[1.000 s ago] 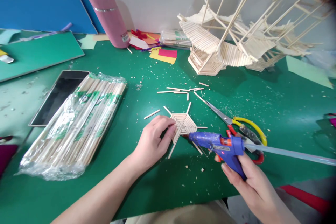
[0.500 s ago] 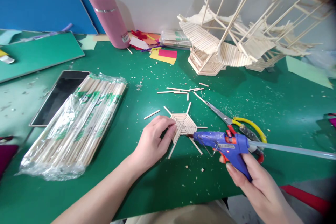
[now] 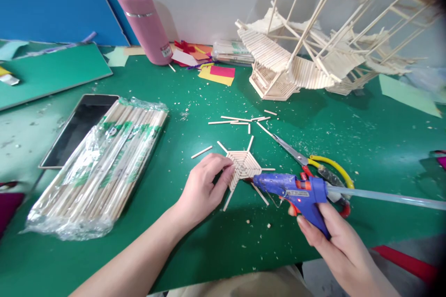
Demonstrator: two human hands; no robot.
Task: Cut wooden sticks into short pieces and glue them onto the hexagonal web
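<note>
A web-shaped piece of thin wooden sticks (image 3: 245, 163) lies on the green table, with stick ends poking out around it. My left hand (image 3: 208, 181) pinches its left edge between thumb and fingers. My right hand (image 3: 329, 236) is wrapped round the handle of a blue glue gun (image 3: 291, 188), with a long clear glue stick (image 3: 379, 197) out of its back. The gun's dark nozzle is at the lower edge of the stick piece. Scissors (image 3: 294, 152) lie behind the gun, beside yellow-handled pliers (image 3: 334, 169) that the gun partly hides.
Loose sticks (image 3: 239, 123) lie beyond the piece. A bagged stick bundle (image 3: 104, 162) rests partly on a tablet (image 3: 75, 134) at the left. A pink bottle (image 3: 148, 28) and large stick structure (image 3: 278, 55) stand at the back.
My right hand and the glue gun have shifted slightly to the left, the nozzle moving along the piece's lower edge. My left hand has stayed in place.
</note>
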